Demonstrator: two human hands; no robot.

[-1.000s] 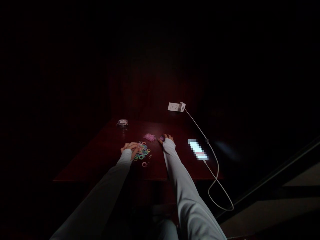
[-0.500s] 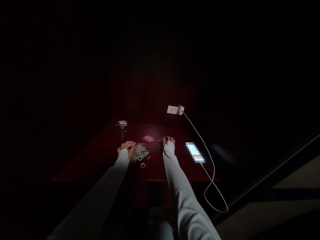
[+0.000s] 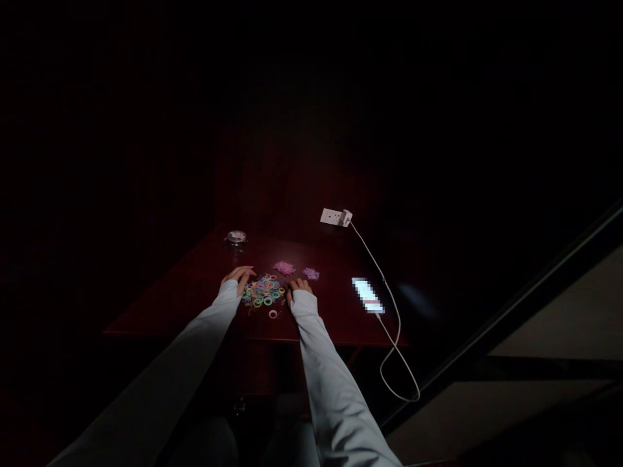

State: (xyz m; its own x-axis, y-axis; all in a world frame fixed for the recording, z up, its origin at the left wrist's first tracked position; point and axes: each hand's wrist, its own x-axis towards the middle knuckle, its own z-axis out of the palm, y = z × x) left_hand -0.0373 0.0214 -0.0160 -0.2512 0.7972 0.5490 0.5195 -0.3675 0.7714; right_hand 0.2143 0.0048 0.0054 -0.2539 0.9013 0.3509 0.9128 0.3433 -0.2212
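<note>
So my big mixed pile of colourful bands (image 3: 263, 290) is sitting on the dark red table (image 3: 165, 305), and I'll place everything else around that. My left hand (image 3: 238, 277) is at the pile's left edge, fingers reaching out loosely over its far-left side, and I can't tell if there's anything between the fingertips. My right hand (image 3: 298, 288) is just beside the pile on its right, palm down with the fingers bent a bit — can't tell whether it's pinching a band either. Right behind the pile there's the pink heap (image 3: 284, 268), and behind it to the right the smaller purple heap (image 3: 311, 274). One pale pink ring (image 3: 270, 314) lies just in front of the pile. Well behind it on the left is a round clear container (image 3: 236, 237). Off to the pile's right is a lit phone (image 3: 368, 296) — its white cable (image 3: 400, 318) loops round to a charger (image 3: 346, 218) in the socket plate (image 3: 331, 216) farther back
</note>
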